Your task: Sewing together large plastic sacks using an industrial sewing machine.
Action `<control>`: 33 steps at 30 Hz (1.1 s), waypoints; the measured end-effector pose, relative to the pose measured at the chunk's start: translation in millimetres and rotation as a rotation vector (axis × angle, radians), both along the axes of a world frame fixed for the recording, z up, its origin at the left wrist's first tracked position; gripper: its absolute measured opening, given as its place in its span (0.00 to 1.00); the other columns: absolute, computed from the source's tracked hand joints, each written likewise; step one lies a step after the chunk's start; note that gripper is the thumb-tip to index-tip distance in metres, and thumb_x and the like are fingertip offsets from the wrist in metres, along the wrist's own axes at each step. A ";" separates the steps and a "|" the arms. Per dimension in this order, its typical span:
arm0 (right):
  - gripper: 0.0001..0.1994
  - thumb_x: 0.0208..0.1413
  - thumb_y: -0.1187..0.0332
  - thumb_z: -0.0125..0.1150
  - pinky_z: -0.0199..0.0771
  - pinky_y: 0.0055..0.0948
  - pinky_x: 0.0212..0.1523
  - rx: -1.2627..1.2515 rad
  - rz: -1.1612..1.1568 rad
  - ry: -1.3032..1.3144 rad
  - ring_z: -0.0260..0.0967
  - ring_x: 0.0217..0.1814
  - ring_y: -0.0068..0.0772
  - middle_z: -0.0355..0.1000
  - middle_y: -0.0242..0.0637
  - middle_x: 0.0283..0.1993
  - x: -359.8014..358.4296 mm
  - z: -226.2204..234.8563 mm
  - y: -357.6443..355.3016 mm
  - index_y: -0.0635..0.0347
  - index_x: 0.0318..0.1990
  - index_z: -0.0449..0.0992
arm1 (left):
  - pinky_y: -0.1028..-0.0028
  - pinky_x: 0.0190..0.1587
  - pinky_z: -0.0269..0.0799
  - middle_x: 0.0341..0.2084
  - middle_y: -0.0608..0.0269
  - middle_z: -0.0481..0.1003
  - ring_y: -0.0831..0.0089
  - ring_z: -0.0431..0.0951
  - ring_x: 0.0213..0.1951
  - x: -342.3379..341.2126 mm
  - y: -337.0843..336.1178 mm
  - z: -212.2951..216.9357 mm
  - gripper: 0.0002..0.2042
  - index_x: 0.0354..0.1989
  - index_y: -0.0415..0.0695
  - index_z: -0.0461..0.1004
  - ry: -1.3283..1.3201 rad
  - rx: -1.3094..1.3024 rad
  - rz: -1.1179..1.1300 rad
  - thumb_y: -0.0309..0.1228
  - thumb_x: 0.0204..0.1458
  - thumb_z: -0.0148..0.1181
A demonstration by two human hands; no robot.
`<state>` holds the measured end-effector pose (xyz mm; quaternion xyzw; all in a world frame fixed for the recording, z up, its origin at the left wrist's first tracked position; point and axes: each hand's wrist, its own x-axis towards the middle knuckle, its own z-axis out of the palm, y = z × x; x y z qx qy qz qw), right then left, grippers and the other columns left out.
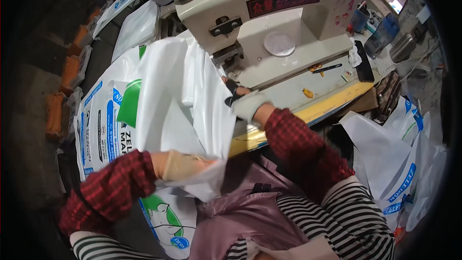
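A large white plastic woven bag (166, 82) with green and blue print hangs in folds in front of me, left of a cream industrial sewing machine (288, 0). Low on the bag, my left hand (185, 166), in a pale glove, is closed on its edge; the fold hides the fingertips. My right hand (245, 102), wearing a pale fingerless glove and a black band, grips the bag's right edge beside the sewing head (228, 55). Its fingertips are partly hidden by the bag.
Printed white bags (404, 159) are heaped at right; flat ones (137, 26) lie at back left. On the machine table with its worn yellow edge (332, 101) are a black phone (364, 61) and black tweezers (327, 69). Orange bundles (55, 115) line the far left.
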<state>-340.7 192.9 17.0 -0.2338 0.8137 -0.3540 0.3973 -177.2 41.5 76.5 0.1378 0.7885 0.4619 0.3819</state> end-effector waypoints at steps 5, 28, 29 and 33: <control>0.21 0.49 0.55 0.50 0.68 0.30 0.45 0.019 0.064 -0.129 0.70 0.44 0.41 0.70 0.48 0.44 24.0 10.7 12.0 0.61 0.45 0.69 | 0.73 0.31 0.67 0.21 0.55 0.70 0.71 0.69 0.25 20.3 51.8 0.4 0.20 0.37 0.37 0.68 -0.367 -0.273 0.119 0.44 0.57 0.39; 0.21 0.52 0.53 0.37 0.63 0.45 0.49 0.215 0.572 0.364 0.67 0.47 0.51 0.68 0.49 0.47 72.0 -27.4 28.6 0.55 0.42 0.73 | 0.68 0.35 0.73 0.31 0.65 0.77 0.65 0.77 0.35 -3.9 186.4 -8.7 0.10 0.32 0.51 0.79 -0.045 -0.616 -0.782 0.37 0.43 0.56; 0.20 0.53 0.55 0.37 0.61 0.48 0.50 0.210 0.503 0.309 0.67 0.48 0.51 0.68 0.49 0.48 85.1 -22.4 41.0 0.53 0.43 0.74 | 0.68 0.35 0.73 0.31 0.65 0.77 0.65 0.77 0.35 -3.4 186.7 -9.2 0.10 0.32 0.51 0.79 -0.047 -0.611 -0.782 0.37 0.43 0.56; 0.20 0.51 0.59 0.39 0.62 0.47 0.50 0.322 0.521 0.297 0.68 0.45 0.54 0.68 0.57 0.44 95.3 -16.5 43.5 0.62 0.44 0.71 | 0.67 0.33 0.71 0.28 0.57 0.76 0.59 0.76 0.33 -2.9 176.6 -4.8 0.10 0.28 0.46 0.77 -0.030 -0.442 -0.873 0.37 0.39 0.57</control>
